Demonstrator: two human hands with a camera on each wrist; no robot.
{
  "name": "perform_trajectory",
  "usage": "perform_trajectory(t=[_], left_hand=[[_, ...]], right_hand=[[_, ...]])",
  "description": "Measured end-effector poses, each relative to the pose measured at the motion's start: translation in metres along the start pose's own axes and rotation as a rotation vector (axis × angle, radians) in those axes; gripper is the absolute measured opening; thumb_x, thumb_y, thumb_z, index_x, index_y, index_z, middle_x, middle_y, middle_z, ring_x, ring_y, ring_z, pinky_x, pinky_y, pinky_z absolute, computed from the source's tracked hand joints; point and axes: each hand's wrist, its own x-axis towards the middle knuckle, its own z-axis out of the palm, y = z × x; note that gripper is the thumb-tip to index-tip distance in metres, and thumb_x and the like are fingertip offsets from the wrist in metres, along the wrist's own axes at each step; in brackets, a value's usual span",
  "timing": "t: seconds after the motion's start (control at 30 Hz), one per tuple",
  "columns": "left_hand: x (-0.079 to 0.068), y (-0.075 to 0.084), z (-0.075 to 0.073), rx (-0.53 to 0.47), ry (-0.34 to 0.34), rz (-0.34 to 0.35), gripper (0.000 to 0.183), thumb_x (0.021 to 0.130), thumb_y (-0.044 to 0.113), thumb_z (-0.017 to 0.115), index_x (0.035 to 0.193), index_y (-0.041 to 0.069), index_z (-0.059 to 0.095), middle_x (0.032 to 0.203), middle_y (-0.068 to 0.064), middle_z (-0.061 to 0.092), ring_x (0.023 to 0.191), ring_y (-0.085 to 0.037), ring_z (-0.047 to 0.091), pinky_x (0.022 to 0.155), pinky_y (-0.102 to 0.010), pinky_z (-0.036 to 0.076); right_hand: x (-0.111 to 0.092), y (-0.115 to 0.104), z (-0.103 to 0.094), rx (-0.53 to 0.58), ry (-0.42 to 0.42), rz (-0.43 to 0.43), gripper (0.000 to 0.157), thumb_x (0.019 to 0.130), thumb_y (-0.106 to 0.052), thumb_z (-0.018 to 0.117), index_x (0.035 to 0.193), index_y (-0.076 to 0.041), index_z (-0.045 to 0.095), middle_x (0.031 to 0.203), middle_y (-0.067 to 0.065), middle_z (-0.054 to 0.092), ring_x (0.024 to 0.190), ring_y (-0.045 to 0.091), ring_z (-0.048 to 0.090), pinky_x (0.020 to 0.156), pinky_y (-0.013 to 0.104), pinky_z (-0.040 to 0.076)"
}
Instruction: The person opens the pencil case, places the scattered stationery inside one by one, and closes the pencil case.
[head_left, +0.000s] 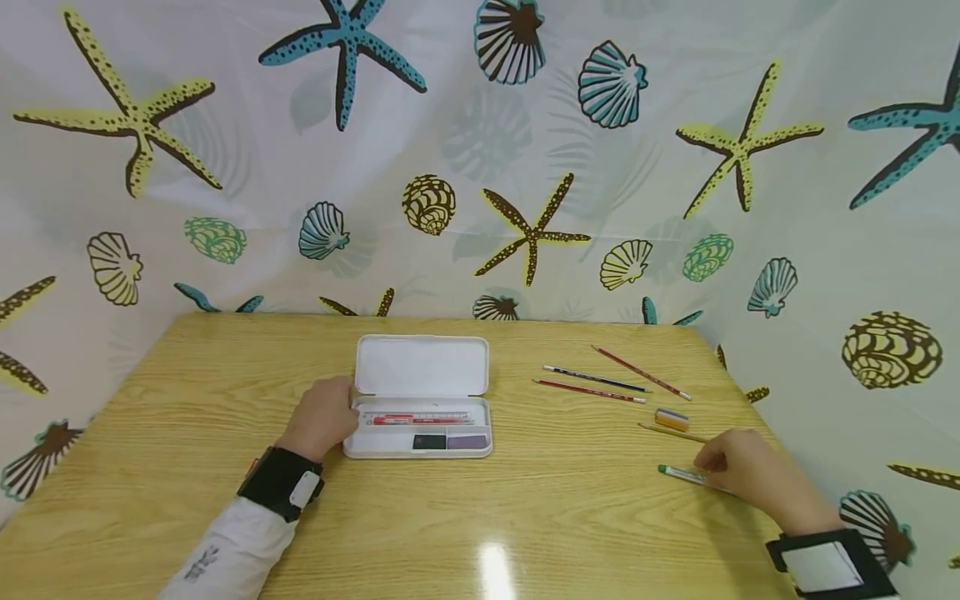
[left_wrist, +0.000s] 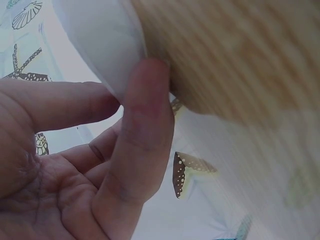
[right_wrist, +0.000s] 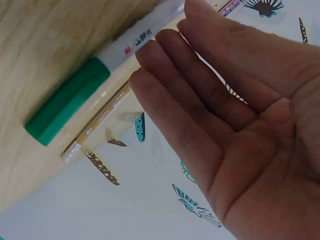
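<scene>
At the left edge of an open white pencil case point(head_left: 422, 364), my left hand point(head_left: 321, 417) grips the rim. Thumb and finger pinch that white edge point(left_wrist: 107, 40) in the left wrist view. Inside the case lie red-and-clear pens point(head_left: 420, 418), a black block point(head_left: 430, 442) and a purple block point(head_left: 467, 442). On the table's right side, my right hand point(head_left: 746, 473) is over a white marker point(head_left: 686, 476) with a green end. Its fingers reach out loosely, fingertips right beside the marker's barrel in the right wrist view, where a long green cap point(right_wrist: 67, 102) shows.
A yellow pencil point(head_left: 671, 432) lies just beyond the marker, beside an orange-and-blue sharpener or eraser point(head_left: 671, 418). Farther back are two red pencils point(head_left: 588, 391) point(head_left: 641, 372) and a dark blue pencil point(head_left: 596, 378). A shell-patterned cloth point(head_left: 450, 275) borders the wooden table point(head_left: 480, 508).
</scene>
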Motion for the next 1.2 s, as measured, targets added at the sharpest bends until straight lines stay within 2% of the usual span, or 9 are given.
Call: perform_trajectory(t=[0.17, 0.7, 0.87, 1.2], left_hand=[[-0.001, 0.002, -0.001, 0.006, -0.009, -0.010, 0.003, 0.089, -0.003, 0.060, 0.088, -0.004, 0.058, 0.076, -0.011, 0.054, 0.065, -0.025, 0.054, 0.055, -0.032, 0.041], [-0.002, 0.002, -0.001, -0.007, -0.003, 0.003, 0.005, 0.089, -0.004, 0.060, 0.086, -0.002, 0.056, 0.073, -0.010, 0.051, 0.063, -0.024, 0.054, 0.054, -0.031, 0.040], [-0.001, 0.002, -0.001, -0.005, -0.010, -0.012, 0.005, 0.089, -0.003, 0.060, 0.087, -0.002, 0.056, 0.073, -0.010, 0.051, 0.064, -0.024, 0.054, 0.054, -0.031, 0.040], [-0.001, 0.001, 0.000, 0.003, 0.000, -0.004, 0.006, 0.089, -0.003, 0.060, 0.085, -0.002, 0.056, 0.073, -0.010, 0.051, 0.063, -0.024, 0.054, 0.054, -0.032, 0.040]], right_hand=[[0.002, -0.003, 0.006, 0.027, 0.008, -0.006, 0.018, 0.072, 0.005, 0.085, 0.086, -0.004, 0.077, 0.082, 0.000, 0.071, 0.073, 0.014, 0.064, 0.066, 0.032, 0.053], [0.005, -0.008, 0.009, -0.025, 0.015, 0.015, 0.018, 0.074, 0.007, 0.083, 0.079, -0.009, 0.076, 0.076, -0.004, 0.066, 0.070, 0.012, 0.057, 0.064, 0.033, 0.050], [0.007, -0.010, 0.007, -0.013, 0.021, 0.017, 0.017, 0.075, 0.007, 0.082, 0.080, -0.009, 0.076, 0.076, -0.003, 0.066, 0.070, 0.012, 0.056, 0.063, 0.033, 0.048], [0.016, -0.037, -0.005, -0.024, 0.036, -0.030, 0.014, 0.080, 0.009, 0.079, 0.083, -0.005, 0.077, 0.078, -0.001, 0.068, 0.072, 0.013, 0.061, 0.065, 0.036, 0.053]])
